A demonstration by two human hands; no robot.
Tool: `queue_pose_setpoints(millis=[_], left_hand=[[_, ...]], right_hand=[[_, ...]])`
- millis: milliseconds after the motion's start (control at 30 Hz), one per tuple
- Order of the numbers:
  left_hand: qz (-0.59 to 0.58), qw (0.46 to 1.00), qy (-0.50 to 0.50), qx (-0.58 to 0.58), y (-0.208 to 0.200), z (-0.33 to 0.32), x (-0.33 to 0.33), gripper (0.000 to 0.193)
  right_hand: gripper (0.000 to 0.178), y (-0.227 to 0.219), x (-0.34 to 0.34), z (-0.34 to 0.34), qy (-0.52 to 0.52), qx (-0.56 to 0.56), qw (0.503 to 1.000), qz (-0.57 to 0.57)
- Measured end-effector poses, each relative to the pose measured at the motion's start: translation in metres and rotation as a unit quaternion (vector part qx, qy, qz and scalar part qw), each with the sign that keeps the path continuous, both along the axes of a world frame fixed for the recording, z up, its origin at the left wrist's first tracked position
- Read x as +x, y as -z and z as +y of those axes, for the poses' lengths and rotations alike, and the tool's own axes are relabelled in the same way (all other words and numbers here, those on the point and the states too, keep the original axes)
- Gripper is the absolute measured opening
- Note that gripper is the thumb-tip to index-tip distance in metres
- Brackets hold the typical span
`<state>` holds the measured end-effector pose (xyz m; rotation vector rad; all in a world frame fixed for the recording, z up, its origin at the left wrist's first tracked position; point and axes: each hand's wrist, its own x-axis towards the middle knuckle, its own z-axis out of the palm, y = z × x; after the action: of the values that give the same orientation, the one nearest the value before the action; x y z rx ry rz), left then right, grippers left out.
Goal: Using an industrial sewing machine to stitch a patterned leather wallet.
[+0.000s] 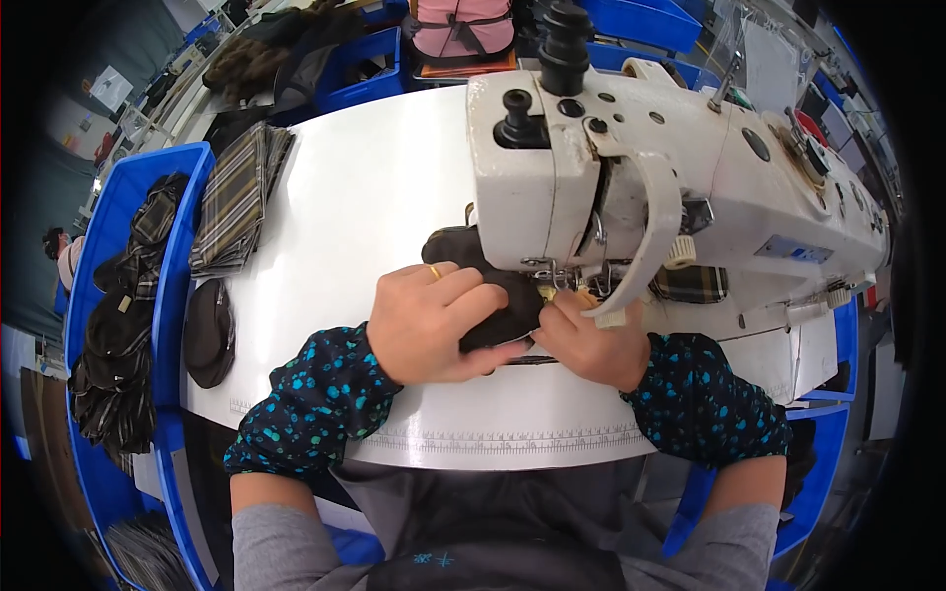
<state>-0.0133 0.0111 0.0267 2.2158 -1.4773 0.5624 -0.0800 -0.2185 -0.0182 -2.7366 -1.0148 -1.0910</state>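
Observation:
At the white sewing machine point(532, 212), a dark brown slipper-like fabric piece point(510, 313) lies under the presser foot area. My left hand point(434, 323), a ring on one finger, is closed on its left side, with the thumb along the near edge. Close by the needle area, my right hand point(591, 340) pinches the piece's right edge. A small pale yellowish bit point(548, 293) shows by its fingertips. The needle tip and the stitched edge are hidden by the machine head and my fingers.
To the left, a blue bin point(177, 222) holds several dark and plaid slipper-like pieces. Beside it lie a stack of plaid fabric point(241, 197) and a dark oval piece point(209, 335). Another plaid piece point(690, 284) rests under the machine arm. A ruler strip point(512, 440) runs along the table's front.

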Motion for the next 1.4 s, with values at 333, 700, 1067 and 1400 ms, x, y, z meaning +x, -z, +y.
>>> queue_pose_setpoints(millis=[333,700,1067,1400], left_hand=[[0.226,0.969,0.092,-0.027,0.005,-0.002,0.004,0.035],[0.363,0.927,0.089,-0.037,0.024,0.001,0.016,0.020],[0.226,0.966,0.090,0.084,0.009,-0.007,0.007,0.025],[0.236,0.969,0.040,0.063,0.018,-0.013,0.016,0.020]], right_hand=[[0.011,-0.005,-0.001,0.001,-0.037,-0.016,0.999,-0.018],[0.016,-0.010,-0.017,0.012,-0.032,0.009,0.998,0.053],[0.022,-0.006,-0.041,0.018,0.004,0.027,0.981,0.193],[0.018,-0.008,-0.035,0.016,0.039,0.000,0.984,0.172]])
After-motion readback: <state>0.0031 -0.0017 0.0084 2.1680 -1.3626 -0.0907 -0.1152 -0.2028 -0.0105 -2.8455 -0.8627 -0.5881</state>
